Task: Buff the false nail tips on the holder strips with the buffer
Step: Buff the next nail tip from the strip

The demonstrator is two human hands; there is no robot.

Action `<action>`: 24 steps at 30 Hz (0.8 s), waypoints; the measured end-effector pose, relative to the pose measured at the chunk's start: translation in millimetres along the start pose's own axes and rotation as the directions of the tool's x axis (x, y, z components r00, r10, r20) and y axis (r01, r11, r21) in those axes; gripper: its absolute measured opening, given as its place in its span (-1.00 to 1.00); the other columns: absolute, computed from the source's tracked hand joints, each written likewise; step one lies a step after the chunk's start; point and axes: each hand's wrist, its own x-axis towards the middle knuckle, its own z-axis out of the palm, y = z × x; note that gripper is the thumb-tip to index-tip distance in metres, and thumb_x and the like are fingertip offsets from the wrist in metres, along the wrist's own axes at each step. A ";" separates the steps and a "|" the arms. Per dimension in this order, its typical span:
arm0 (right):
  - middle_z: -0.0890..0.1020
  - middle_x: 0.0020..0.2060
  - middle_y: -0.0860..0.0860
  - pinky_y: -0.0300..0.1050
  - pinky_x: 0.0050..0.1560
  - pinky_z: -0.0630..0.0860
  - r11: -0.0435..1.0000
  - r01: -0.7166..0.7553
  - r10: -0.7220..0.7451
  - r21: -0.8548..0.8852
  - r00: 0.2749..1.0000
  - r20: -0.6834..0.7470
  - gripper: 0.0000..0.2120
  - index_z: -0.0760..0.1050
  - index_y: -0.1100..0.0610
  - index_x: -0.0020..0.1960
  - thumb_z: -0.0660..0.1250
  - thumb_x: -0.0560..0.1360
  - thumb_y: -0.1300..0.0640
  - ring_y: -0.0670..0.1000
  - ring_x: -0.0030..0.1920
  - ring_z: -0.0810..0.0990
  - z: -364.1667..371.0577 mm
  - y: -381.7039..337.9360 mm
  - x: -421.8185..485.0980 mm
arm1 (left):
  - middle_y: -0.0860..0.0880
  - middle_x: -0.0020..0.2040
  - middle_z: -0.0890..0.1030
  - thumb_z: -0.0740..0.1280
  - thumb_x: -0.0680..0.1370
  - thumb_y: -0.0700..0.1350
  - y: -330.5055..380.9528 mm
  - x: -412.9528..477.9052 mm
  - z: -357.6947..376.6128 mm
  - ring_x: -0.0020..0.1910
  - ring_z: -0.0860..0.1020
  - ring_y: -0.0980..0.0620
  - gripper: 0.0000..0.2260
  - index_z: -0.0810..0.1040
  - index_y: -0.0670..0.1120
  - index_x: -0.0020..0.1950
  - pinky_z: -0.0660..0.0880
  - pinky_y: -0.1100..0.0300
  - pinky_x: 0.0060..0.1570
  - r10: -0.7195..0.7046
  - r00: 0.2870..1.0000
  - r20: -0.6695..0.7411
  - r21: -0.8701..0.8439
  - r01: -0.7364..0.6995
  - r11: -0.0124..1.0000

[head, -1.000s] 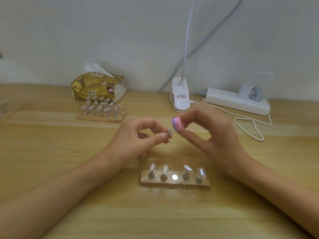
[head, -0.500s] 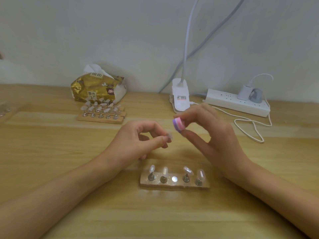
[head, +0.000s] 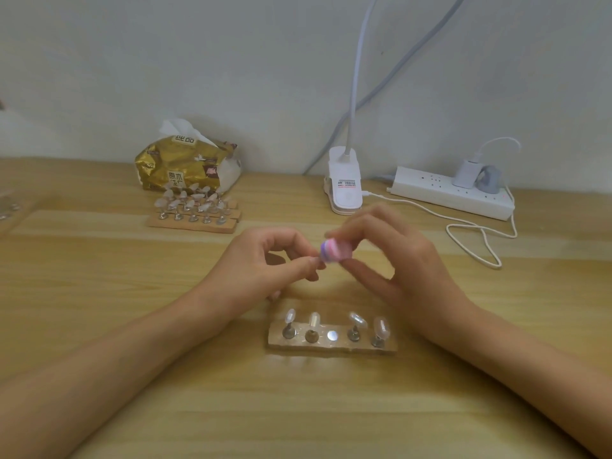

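Note:
My right hand [head: 397, 260] grips a small pink and purple buffer block [head: 334, 250] between thumb and fingers, above the table's middle. My left hand [head: 261, 270] pinches a false nail tip on its stand between thumb and forefinger; the tip is almost hidden where it meets the buffer's purple face. Below both hands lies a holder strip [head: 331, 344] with several clear nail tips [head: 381, 327] standing on metal stands and one bare round socket [head: 332, 335] in its middle.
More holder strips [head: 195, 220] full of nail tips lie at the back left, in front of a gold tissue pack [head: 185, 167]. A white clip lamp [head: 344, 187], a power strip [head: 453, 193] and a looped white cable [head: 477, 240] sit at the back right.
My right hand has brought the buffer left and slightly down until it meets the nail tip pinched in my left hand. The strip on the table has not moved.

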 end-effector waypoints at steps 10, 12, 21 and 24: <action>0.58 -0.05 0.01 -0.17 0.01 0.52 0.999 -0.046 0.046 -0.024 0.999 0.008 -0.98 0.58 0.18 -0.01 0.40 0.56 0.24 -0.09 -0.08 0.58 -0.6 0.2 -3.0 | 0.00 -0.19 0.71 0.45 0.38 0.11 -2.2 -0.3 -2.3 -0.39 0.45 0.08 -0.85 0.68 0.05 -0.20 0.37 0.38 -0.45 0.050 0.995 0.085 0.003 -0.050 0.999; 0.58 -0.08 0.03 -0.07 0.02 0.52 0.988 -0.154 0.154 -0.014 0.988 -0.007 -0.98 0.58 0.19 -0.02 0.40 0.58 0.23 -0.05 -0.09 0.58 -7.9 6.3 -4.6 | 0.01 -0.13 0.72 0.42 0.41 0.05 2.4 -2.3 -3.9 -0.44 0.44 0.14 -0.89 0.69 0.06 -0.14 0.40 0.39 -0.42 0.063 0.994 0.093 -0.058 -0.058 0.997; 0.59 -0.05 0.03 -0.07 0.05 0.58 0.976 -0.199 0.201 0.084 0.979 -0.020 -0.92 0.59 0.21 0.04 0.38 0.59 0.20 0.00 -0.07 0.61 -11.8 8.2 -5.4 | 0.03 -0.05 0.74 0.43 0.52 -0.10 17.9 -20.4 -3.1 -0.39 0.53 0.06 -0.91 0.55 -0.06 -0.03 0.48 0.32 -0.34 0.105 0.994 -0.032 -0.122 -0.108 0.987; 0.58 -0.06 0.03 -0.04 0.04 0.59 0.979 -0.180 0.181 0.092 0.984 -0.005 -0.92 0.60 0.22 0.04 0.38 0.59 0.21 0.01 -0.07 0.60 -11.3 9.0 -4.9 | 0.13 -0.06 0.73 0.38 0.53 -0.13 20.2 -30.8 2.9 -0.13 0.64 0.01 -0.95 0.52 -0.03 -0.09 0.37 0.15 -0.31 0.194 0.981 0.009 0.016 -0.194 0.981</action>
